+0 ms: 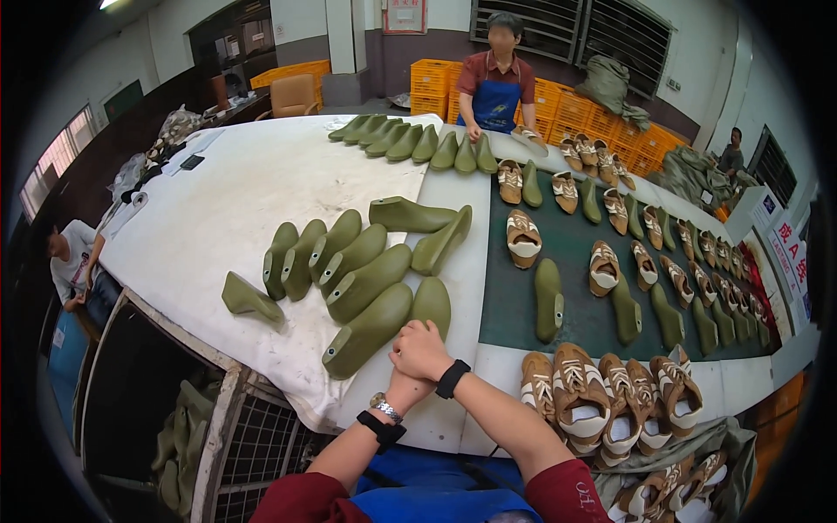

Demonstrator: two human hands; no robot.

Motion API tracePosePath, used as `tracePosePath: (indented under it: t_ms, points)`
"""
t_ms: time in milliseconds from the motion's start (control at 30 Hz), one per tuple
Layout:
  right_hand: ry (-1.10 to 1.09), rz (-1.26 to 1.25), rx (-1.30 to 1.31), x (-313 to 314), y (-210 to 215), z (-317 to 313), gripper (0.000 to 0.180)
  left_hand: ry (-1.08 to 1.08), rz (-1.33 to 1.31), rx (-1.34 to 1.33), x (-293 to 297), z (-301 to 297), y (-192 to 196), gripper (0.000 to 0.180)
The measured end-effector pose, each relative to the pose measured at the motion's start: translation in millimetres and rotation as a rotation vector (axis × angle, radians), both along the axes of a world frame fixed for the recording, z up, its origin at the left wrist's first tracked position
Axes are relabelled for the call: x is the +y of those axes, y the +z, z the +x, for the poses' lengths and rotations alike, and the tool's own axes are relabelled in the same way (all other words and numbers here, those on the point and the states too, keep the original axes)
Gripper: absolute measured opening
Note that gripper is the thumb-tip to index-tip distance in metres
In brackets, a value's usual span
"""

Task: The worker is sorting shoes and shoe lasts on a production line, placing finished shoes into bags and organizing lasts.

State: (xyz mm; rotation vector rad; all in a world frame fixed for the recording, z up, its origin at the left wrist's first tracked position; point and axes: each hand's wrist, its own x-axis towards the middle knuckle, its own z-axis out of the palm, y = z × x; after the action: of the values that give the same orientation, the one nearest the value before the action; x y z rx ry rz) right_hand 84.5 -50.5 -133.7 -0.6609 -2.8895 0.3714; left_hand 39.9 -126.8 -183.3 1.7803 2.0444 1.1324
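My two hands are together at the table edge, beside the green plastic shoe lasts. My right hand (422, 350) lies over the left one, its fingers bent around it; no tool or shoe shows in it. Most of my left hand (408, 389) is covered, so its fingers are hidden. Just beyond them stands a green shoe last (432, 305), partly behind my fingers; whether I touch it is unclear. Another large last (370, 331) lies to the left. Several more, such as one last (248, 301) set apart, form a loose group on the white cloth (227, 218).
Rows of brown-and-white sneakers (523, 238) and lasts stand on a dark green conveyor belt (506, 314) at right. More sneakers (582, 392) line the near edge. Across the table, a person in a blue apron (501, 96) handles a shoe. A wire-sided cart (253, 453) stands lower left.
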Motion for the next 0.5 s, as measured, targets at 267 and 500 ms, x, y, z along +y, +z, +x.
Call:
tracePosePath:
  t_ms: [267,500]
  points:
    - [0.001,0.018,-0.005,1.7,-1.2,0.0,0.025,-0.007,-0.02,0.021,3.7,-1.3,-7.6,0.041]
    - [0.015,0.023,0.002,-0.3,-1.2,-4.8,0.026,0.008,0.003,0.07,1.6,-5.1,-7.5,0.041]
